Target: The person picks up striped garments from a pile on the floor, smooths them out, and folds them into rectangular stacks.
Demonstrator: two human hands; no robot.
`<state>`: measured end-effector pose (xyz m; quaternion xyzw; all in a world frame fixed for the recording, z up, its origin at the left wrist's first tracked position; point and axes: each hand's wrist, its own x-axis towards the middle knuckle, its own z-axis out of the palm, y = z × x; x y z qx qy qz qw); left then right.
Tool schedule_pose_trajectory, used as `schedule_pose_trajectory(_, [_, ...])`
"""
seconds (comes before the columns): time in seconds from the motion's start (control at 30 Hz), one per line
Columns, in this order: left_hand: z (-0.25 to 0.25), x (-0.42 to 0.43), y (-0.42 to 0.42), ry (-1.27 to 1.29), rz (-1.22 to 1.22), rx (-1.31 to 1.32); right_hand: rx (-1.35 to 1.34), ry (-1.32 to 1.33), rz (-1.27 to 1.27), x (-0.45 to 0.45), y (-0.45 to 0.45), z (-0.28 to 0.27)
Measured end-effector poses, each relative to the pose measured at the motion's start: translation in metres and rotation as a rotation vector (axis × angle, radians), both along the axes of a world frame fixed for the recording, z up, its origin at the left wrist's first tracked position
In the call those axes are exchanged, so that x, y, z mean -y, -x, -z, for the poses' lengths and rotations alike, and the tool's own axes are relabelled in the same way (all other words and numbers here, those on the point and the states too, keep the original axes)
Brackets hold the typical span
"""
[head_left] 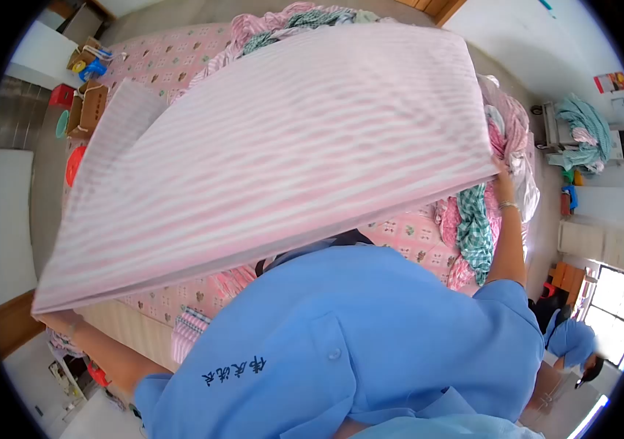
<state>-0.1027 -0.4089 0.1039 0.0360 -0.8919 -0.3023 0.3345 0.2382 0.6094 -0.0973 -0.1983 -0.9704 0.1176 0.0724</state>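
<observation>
A large pink-and-white striped sheet (290, 139) is spread in the air in front of me, its near edge running slantwise between my hands. At the lower left, my left hand (59, 320) is closed on one near corner, its fingers mostly hidden by the cloth. My right hand (501, 174) grips the other end of that edge, higher and further to the right. Beneath the sheet is a table with a pink patterned cover (169, 55). Beside my right forearm lies a green checked cloth (475, 230) among crumpled pink fabric.
Piled fabric (304, 18) lies along the far side. Cardboard boxes (88, 108) and a red round item (75, 165) are at the left. A folded striped cloth (189, 333) lies near my left arm. At right are a cloth-laden cart (561, 133) and another person (572, 340).
</observation>
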Motion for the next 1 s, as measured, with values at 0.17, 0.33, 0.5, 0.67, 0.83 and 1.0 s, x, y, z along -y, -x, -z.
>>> schedule_pose_trajectory(0.17, [0.022,-0.086,-0.042,-0.425,-0.249,0.134,0.464,0.111,0.016,0.006,0.043,0.084])
schedule_pose_trajectory(0.33, [0.093,-0.034,-0.049,-0.169,-0.654,0.356,0.408,0.346,-0.09,-0.059,0.201,0.126])
schedule_pose_trajectory(0.5, [0.117,-0.102,-0.044,-0.815,-0.619,0.242,0.471,1.058,-0.246,-0.068,0.432,0.195])
schedule_pose_trajectory(0.67, [0.136,-0.091,-0.079,-0.624,-0.879,0.315,0.66,0.604,-0.297,-0.033,0.566,0.264])
schedule_pose_trajectory(0.83, [0.141,-0.13,-0.048,-0.694,-1.123,0.336,0.757,0.671,-0.358,-0.005,0.605,0.313])
schedule_pose_trajectory(1.0, [0.163,-0.103,0.016,-0.652,-1.023,0.342,0.639,0.368,-0.574,-0.017,0.612,0.332])
